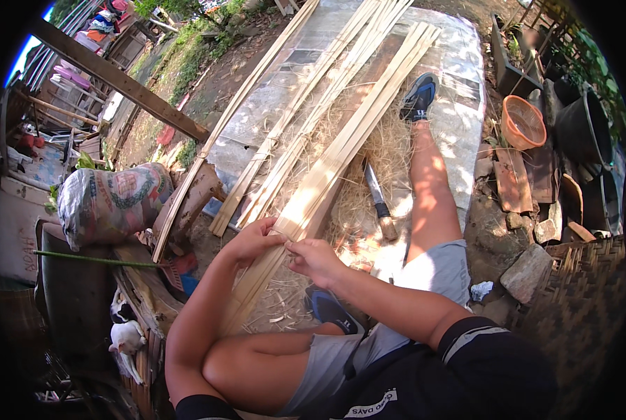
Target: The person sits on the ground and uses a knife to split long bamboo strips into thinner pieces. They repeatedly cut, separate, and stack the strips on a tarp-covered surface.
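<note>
A bundle of long, pale split-bamboo strips (pixel 358 140) runs from my lap away toward the far right, between my legs. My left hand (pixel 253 241) is closed round its near part from the left side. On the right edge of the same bundle, my right hand (pixel 314 259) pinches with thumb and fingers, close beside the left. Whether a tie or a single strip sits in that pinch is too small to tell. A knife (pixel 374 185) with a wooden handle lies on the shavings, right of the bundle.
More bamboo strips (pixel 253 183) lie to the left on a grey sheet (pixel 460 105) strewn with shavings. A stuffed sack (pixel 117 203) and a white cat (pixel 126 337) are at left. An orange basket (pixel 524 124), a black bucket (pixel 582 129) and a stone (pixel 526 273) stand at right.
</note>
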The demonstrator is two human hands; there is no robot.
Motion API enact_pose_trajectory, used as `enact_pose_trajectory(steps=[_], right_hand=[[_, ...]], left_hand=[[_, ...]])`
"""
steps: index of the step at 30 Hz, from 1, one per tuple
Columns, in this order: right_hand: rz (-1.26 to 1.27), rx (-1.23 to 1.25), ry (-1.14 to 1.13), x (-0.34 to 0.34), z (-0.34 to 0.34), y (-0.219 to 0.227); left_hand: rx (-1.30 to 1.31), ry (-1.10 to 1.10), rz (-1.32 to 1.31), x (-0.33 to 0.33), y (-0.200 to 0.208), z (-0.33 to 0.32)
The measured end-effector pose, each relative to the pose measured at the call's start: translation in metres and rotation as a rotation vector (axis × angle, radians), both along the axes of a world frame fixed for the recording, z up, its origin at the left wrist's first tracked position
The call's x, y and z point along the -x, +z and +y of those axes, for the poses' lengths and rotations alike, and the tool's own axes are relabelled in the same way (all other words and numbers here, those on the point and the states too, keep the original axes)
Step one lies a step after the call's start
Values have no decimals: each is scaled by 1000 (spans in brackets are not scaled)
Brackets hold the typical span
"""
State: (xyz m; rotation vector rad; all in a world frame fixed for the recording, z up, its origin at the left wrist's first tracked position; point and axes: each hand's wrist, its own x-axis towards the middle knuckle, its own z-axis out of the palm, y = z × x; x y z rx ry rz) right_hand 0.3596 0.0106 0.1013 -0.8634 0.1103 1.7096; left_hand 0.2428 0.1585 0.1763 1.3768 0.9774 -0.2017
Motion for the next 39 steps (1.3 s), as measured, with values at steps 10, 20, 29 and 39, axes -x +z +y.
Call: enact_pose_trajectory(steps=[10, 20, 29, 39], right_hand=[[89, 100, -275, 30, 13, 7], [-1061, -398, 7, 15, -21, -17], [-1212, -490, -70, -2, -7, -6], [-1160, -336, -188, -3, 11, -7]], left_hand=[[-139, -157, -65, 12, -11, 3], [83, -84, -92, 22, -24, 11], [10, -11, -71, 38, -61, 22], [-328, -103, 142, -5, 6, -15]])
